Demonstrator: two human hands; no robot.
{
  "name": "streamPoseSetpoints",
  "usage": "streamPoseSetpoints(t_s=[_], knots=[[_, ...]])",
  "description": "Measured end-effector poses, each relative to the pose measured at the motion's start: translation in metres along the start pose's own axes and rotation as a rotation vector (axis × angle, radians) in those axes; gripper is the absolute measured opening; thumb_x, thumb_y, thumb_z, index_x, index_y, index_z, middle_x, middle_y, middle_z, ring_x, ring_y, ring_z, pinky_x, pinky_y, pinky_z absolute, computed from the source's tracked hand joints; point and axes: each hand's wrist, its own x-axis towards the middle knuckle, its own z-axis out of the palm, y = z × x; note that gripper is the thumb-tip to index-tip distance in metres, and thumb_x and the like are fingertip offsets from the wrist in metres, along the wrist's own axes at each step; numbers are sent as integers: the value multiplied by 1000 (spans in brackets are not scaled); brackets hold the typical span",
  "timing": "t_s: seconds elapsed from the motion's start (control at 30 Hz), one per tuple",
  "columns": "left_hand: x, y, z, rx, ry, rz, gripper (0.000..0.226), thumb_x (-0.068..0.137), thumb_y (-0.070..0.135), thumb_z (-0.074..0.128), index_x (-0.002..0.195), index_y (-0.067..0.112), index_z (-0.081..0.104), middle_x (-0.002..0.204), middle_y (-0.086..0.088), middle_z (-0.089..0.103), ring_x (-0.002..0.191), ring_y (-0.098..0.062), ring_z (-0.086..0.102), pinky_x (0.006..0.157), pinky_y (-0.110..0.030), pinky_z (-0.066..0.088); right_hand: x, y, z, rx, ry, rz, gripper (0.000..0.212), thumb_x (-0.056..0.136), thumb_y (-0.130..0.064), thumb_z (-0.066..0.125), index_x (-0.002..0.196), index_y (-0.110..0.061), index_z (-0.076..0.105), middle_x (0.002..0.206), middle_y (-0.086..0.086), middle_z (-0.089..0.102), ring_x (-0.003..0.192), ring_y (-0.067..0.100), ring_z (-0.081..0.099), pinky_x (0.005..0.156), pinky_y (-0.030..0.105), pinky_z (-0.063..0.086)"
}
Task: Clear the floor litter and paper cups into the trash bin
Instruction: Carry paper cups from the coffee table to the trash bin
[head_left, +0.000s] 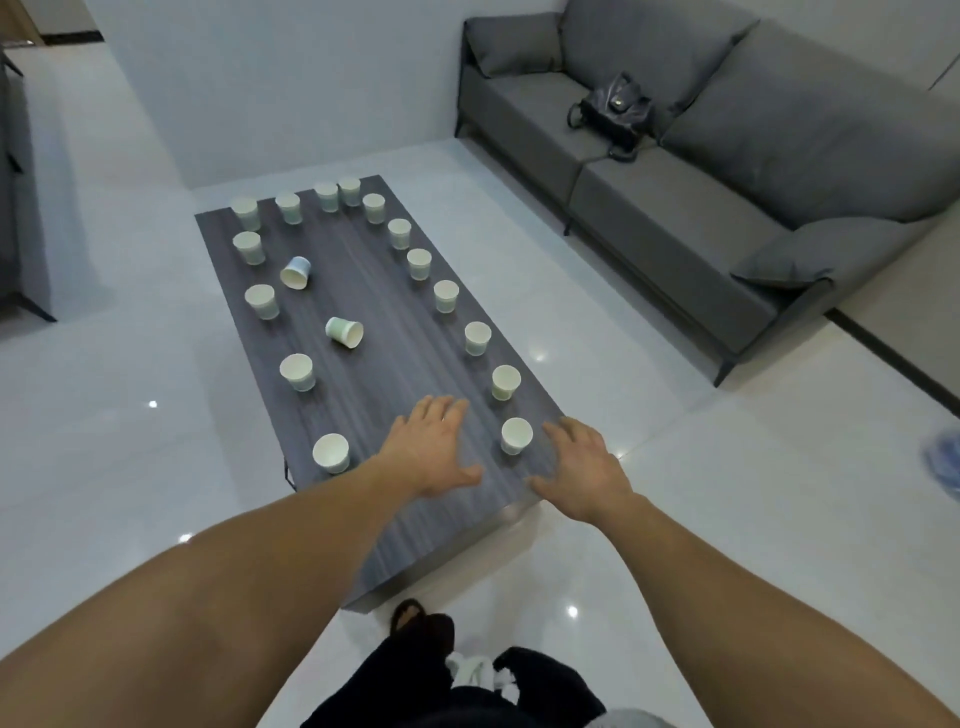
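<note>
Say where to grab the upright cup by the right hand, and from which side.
Best wrap the cup round its wall, below the rim, from its right with the right hand. It stands upright, mouth up, that hand open beside it.

Matt paper cups (516, 435) on matt wood-grain table (363, 291); glossy tiled floor (130, 441); grey cloth sofa (701, 171).

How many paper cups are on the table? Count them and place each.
17 paper cups on the table: five upright along its left edge, three at the far end, seven along the right edge, two tipped over mid-table. The left hand could hide another.
</note>
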Motion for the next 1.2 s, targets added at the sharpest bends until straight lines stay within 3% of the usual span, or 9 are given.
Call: streamPoseSetpoints(t_s=[0.2, 0.47, 0.6, 0.77, 0.87, 1.03, 1.1, 1.2], knots=[[59, -1, 5, -44, -34, -53, 97, 77, 65, 55, 151, 23, 9, 158, 0, 14, 146, -23, 10, 114, -47, 23, 77, 19, -9, -24, -84, -47, 83, 83, -47, 61, 151, -27, 18, 159, 2, 13, 146, 22, 8, 115, 43, 25], [116, 11, 48, -222, -89, -300, 96, 76, 60, 61, 150, 21, 14, 156, -4, 19, 143, -24, 18, 112, -47, 28, 185, 56, 21, -108, -269, -288, 80, 80, -43, 64, 148, -27, 25, 157, 2, 19, 143, 25, 16, 110, 46, 33], [140, 27, 91, -373, -90, -443, 95, 76, 56, 65, 150, 20, 19, 155, -2, 24, 140, -22, 25, 111, -43, 31, 235, 79, 49, -150, -325, -412, 76, 79, -40, 63, 144, -28, 27, 152, 2, 25, 138, 27, 24, 103, 47, 40], [157, 35, 165, -547, -119, -615, 98, 74, 49, 68, 152, 20, 16, 154, -5, 26, 139, -24, 26, 112, -38, 30, 288, 94, 99, -286, -415, -537, 87, 79, -40, 66, 150, -30, 16, 159, 3, 6, 143, 31, 13, 104, 48, 40], [168, 36, 205, -617, -110, -669, 98, 74, 47, 69, 152, 21, 15, 153, -3, 27, 137, -22, 29, 110, -35, 31, 311, 94, 130, -325, -448, -621, 88, 81, -36, 69, 150, -30, 15, 160, 4, 2, 142, 33, 15, 106, 48, 39], [182, 37, 250, -734, -56, -712, 100, 75, 44, 72, 152, 23, 11, 153, 0, 25, 137, -20, 30, 112, -37, 32, 330, 89, 166, -372, -507, -722, 73, 86, -26, 65, 147, -27, 26, 154, 6, 19, 137, 32, 27, 103, 43, 42], [185, 35, 260, -771, -21, -724, 100, 75, 45, 72, 151, 25, 11, 154, 1, 25, 137, -20, 31, 111, -37, 33, 330, 88, 174, -285, -514, -692, 70, 84, -28, 66, 146, -24, 32, 144, 6, 32, 127, 30, 39, 100, 39, 41], [187, 29, 266, -846, 42, -742, 101, 72, 45, 75, 150, 26, 14, 152, 2, 27, 136, -18, 33, 109, -35, 36, 320, 72, 177, 60, -503, -525, 74, 81, -42, 68, 145, -22, 35, 139, 4, 41, 121, 24, 47, 92, 28, 37]])
